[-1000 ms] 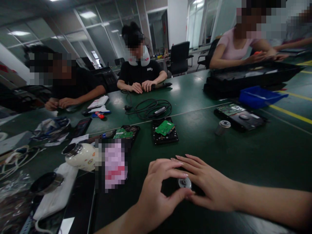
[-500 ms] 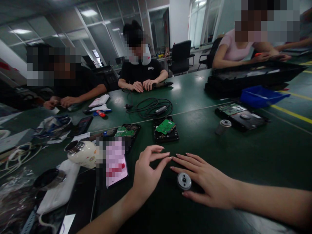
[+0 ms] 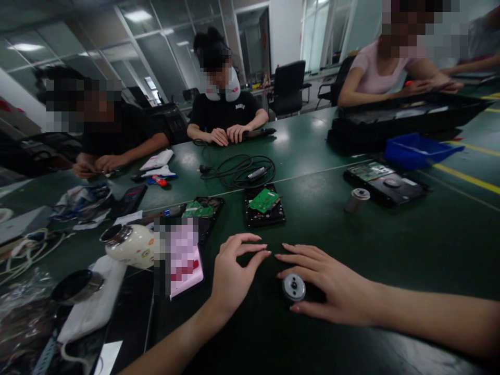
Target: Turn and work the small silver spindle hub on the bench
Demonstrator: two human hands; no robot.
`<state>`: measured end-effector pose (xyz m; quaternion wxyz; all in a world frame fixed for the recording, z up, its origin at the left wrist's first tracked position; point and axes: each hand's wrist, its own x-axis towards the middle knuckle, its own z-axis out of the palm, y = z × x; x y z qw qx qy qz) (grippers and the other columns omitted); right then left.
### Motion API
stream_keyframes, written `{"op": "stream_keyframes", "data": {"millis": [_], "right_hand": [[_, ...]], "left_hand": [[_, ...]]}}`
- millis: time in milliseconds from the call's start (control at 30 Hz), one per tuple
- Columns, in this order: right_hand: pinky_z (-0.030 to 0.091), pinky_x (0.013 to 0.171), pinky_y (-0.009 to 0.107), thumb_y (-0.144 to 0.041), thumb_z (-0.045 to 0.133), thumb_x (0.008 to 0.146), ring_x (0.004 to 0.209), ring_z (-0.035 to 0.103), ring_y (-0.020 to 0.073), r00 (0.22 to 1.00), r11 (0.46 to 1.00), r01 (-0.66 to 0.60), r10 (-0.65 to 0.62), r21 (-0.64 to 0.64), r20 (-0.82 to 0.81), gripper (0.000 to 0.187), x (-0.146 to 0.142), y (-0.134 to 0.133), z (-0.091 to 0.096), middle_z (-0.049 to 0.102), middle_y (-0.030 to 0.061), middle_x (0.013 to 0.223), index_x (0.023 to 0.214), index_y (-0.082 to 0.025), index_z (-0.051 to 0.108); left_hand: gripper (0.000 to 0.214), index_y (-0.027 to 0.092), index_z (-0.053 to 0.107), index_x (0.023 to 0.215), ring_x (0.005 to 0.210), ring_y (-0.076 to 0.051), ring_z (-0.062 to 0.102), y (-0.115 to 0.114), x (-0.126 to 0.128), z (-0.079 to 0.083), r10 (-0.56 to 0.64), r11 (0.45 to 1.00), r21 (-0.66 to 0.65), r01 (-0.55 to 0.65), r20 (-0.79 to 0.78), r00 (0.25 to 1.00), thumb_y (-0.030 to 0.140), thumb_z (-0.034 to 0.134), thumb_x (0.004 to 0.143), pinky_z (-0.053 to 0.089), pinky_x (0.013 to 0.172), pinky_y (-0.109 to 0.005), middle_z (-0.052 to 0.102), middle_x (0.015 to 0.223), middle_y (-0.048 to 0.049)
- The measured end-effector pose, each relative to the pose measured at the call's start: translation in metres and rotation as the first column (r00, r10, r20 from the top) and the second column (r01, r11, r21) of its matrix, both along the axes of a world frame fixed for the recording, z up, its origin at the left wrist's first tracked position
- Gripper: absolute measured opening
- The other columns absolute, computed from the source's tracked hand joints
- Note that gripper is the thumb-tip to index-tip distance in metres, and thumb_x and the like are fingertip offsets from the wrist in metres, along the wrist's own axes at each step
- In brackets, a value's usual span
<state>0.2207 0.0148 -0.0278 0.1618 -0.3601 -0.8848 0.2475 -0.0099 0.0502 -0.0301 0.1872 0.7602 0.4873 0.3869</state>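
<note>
My left hand point(image 3: 236, 271) rests over the green table point(image 3: 437, 291) with its fingers bent and a gap between thumb and fingertips; I see nothing in it. My right hand point(image 3: 332, 286) has its fingers spread out flat. Between its thumb and fingers stands a small round metal cylinder point(image 3: 294, 287), its holed end facing up; it looks like a small motor. Whether the fingers touch it, I cannot tell. Beyond both hands lies a black hard drive point(image 3: 265, 217) with a loose green circuit board point(image 3: 263, 200) on top. A similar metal cylinder point(image 3: 356, 200) stands farther right.
At left are a phone point(image 3: 186, 273), a cream flask point(image 3: 133, 245) lying tilted, and a black cup point(image 3: 76, 286). Another drive point(image 3: 390, 182) and a blue bin point(image 3: 420, 151) sit at right. A coiled black cable point(image 3: 238, 172) lies ahead. Several people sit around the table.
My hands have drawn slightly apart, so the fingertips that nearly met now have a gap between them. The metal cylinder stays by my right hand. The camera view has shifted slightly.
</note>
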Motion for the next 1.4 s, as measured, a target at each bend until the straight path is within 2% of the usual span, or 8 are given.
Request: {"op": "stream_keyframes", "data": {"millis": [100,233,467,667,767,1033,1300,1400], "right_hand": [[0.03,0.113,0.052,-0.052,0.062,0.085,0.139,0.035,0.0305,1.0,1.0,0.001,-0.001,0.027,0.001,0.05,-0.001,-0.001,0.001,0.05,0.0101,0.143,0.125,-0.021,0.06],[0.029,0.113,0.052,-0.05,0.062,0.086,0.139,0.035,0.0301,1.0,0.998,-0.02,0.019,0.054,0.013,0.052,-0.001,-0.001,-0.001,0.05,0.0116,0.143,0.129,-0.02,0.057],[0.032,0.111,0.052,-0.048,0.062,0.086,0.138,0.036,0.0304,1.0,0.996,-0.023,0.025,0.09,-0.02,0.05,0.0,-0.001,-0.004,0.052,0.0126,0.14,0.128,-0.02,0.058],[0.032,0.112,0.052,-0.044,0.062,0.086,0.138,0.036,0.0306,1.0,0.993,-0.021,0.022,0.112,-0.008,0.052,-0.001,-0.001,-0.004,0.053,0.0141,0.138,0.13,-0.017,0.055],[0.032,0.112,0.052,-0.043,0.06,0.087,0.137,0.037,0.03,0.999,0.995,-0.028,0.026,0.098,0.02,0.048,-0.001,-0.001,-0.003,0.055,0.014,0.136,0.127,-0.017,0.057],[0.031,0.112,0.053,-0.042,0.06,0.087,0.139,0.035,0.0302,0.998,0.994,-0.038,0.032,0.106,0.055,0.046,-0.001,-0.001,-0.002,0.051,0.0115,0.142,0.127,-0.019,0.057],[0.031,0.113,0.051,-0.043,0.059,0.087,0.14,0.032,0.0285,0.994,0.994,-0.041,0.031,0.097,0.1,0.047,-0.003,-0.001,0.0,0.047,0.0108,0.145,0.128,-0.02,0.056],[0.03,0.113,0.052,-0.044,0.06,0.086,0.141,0.031,0.0287,0.995,0.996,-0.037,0.029,0.083,0.1,0.05,-0.002,0.0,0.0,0.047,0.0102,0.145,0.13,-0.021,0.053]], "left_hand": [[0.012,0.023,0.07,0.091,0.099,-0.022,0.063,-0.014,0.004,0.012,-0.109,0.991,0.092,0.096,0.146,0.983,0.018,0.075,0.081,0.049,0.089,-0.038,0.071,0.092,-0.0011],[0.019,0.023,0.067,0.092,0.097,-0.02,0.063,-0.033,0.012,0.026,-0.284,0.954,0.142,0.263,0.147,0.948,0.013,0.077,0.078,0.05,0.085,-0.034,0.073,0.086,0.0008],[0.022,0.023,0.065,0.095,0.094,-0.019,0.065,-0.036,0.018,0.027,-0.354,0.928,0.162,0.335,0.111,0.929,0.013,0.077,0.079,0.05,0.086,-0.033,0.074,0.087,0.0017],[0.042,0.021,0.06,0.12,0.119,-0.022,0.054,-0.041,0.013,0.032,-0.431,0.902,0.034,0.43,0.057,0.901,0.004,0.062,0.081,0.044,0.102,-0.038,0.063,0.12,-0.0057],[0.053,0.019,0.055,0.127,0.125,-0.026,0.048,-0.043,0.012,0.031,-0.413,0.91,-0.004,0.415,0.074,0.908,0.006,0.063,0.077,0.041,0.107,-0.042,0.057,0.127,-0.009],[0.016,0.024,0.07,0.09,0.099,-0.021,0.062,-0.038,0.017,0.021,-0.286,0.956,0.104,0.276,0.1,0.953,0.015,0.075,0.078,0.05,0.088,-0.035,0.065,0.1,-0.0026],[0.015,0.025,0.071,0.093,0.092,-0.016,0.061,-0.039,0.014,0.022,-0.27,0.957,0.152,0.245,0.168,0.948,0.014,0.072,0.083,0.05,0.086,-0.028,0.059,0.097,-0.0003],[0.016,0.026,0.071,0.093,0.091,-0.016,0.061,-0.027,0.009,0.019,-0.154,0.973,0.197,0.12,0.167,0.974,0.013,0.071,0.083,0.049,0.087,-0.029,0.057,0.099,-0.0003]]}}
